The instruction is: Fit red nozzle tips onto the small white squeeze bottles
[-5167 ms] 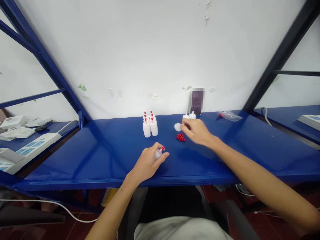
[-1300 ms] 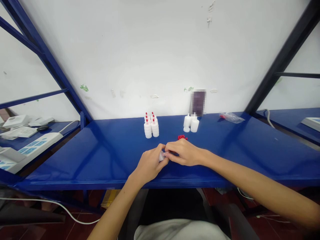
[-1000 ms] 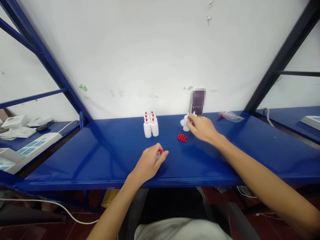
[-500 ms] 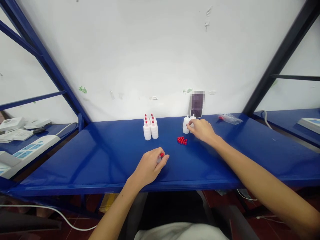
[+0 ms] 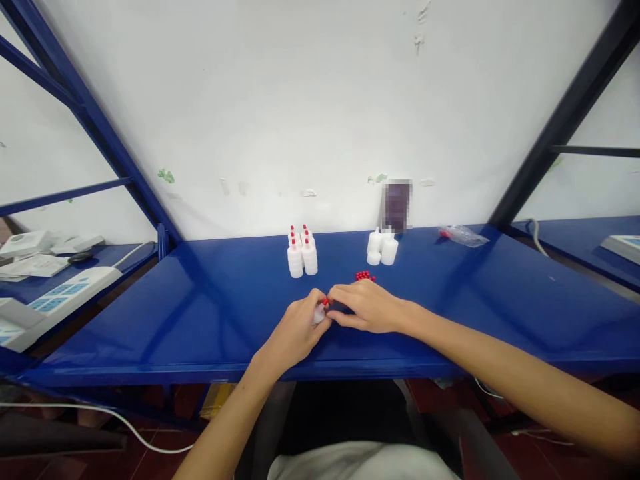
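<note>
My left hand is closed around a small white squeeze bottle, held tilted above the front of the table. A red cap sits at the bottle's tip. My right hand meets it from the right, with thumb and index fingertips at the cap; the exact contact is partly hidden. Just behind my right hand lies a pile of loose red caps, partly covered by it. Several white bottles with red caps stand grouped at the back centre. A few uncapped white bottles stand farther right.
A dark, blurred-out upright object leans on the wall behind the uncapped bottles. To its right lies a clear plastic bag with something red inside. Blue metal posts flank the blue table. A power strip lies at far left.
My right hand has left the uncapped bottles and come down and left to the bottle in my left hand. My left hand stays nearly in place, still holding its bottle.
</note>
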The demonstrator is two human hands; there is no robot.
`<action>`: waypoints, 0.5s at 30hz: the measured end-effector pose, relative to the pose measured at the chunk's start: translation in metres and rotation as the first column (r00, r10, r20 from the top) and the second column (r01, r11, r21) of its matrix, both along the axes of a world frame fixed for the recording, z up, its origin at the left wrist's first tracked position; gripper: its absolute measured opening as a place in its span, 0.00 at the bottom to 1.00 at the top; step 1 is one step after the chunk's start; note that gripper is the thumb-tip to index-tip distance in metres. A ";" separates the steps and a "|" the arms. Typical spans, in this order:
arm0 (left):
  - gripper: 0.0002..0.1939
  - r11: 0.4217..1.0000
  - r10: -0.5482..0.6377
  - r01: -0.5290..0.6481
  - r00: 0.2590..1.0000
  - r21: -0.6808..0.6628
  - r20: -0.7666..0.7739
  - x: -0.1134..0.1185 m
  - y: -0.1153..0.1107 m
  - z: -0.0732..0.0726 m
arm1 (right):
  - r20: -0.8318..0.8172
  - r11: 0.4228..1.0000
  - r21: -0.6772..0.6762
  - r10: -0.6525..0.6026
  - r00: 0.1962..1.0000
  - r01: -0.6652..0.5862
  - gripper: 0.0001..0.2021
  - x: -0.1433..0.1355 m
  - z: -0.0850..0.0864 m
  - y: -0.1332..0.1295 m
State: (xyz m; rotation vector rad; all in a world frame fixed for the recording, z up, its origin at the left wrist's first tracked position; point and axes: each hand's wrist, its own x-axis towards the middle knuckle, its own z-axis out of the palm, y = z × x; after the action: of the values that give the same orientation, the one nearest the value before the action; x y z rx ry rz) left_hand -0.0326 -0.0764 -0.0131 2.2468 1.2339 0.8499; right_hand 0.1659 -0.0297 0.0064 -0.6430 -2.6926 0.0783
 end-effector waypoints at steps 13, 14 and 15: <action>0.07 0.990 0.018 0.007 0.984 0.141 -0.174 0.001 -0.005 0.000 | -0.275 0.930 -0.291 0.144 0.951 -0.225 0.17 0.002 0.005 -0.003; 0.06 0.988 0.023 0.003 0.987 0.157 -0.162 0.000 -0.005 0.001 | -0.350 0.924 -0.322 0.087 0.933 -0.207 0.19 0.007 0.007 0.000; 0.05 0.985 0.033 -0.007 0.988 0.170 -0.148 -0.001 -0.005 0.002 | -0.413 0.926 -0.340 0.011 0.911 -0.165 0.20 0.013 0.010 0.005</action>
State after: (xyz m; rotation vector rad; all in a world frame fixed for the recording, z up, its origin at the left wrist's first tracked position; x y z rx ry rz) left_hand -0.0333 -0.0819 -0.0111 2.4775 1.2969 0.8335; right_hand 0.1790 -0.0249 0.0162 -0.5337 -2.3109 0.6819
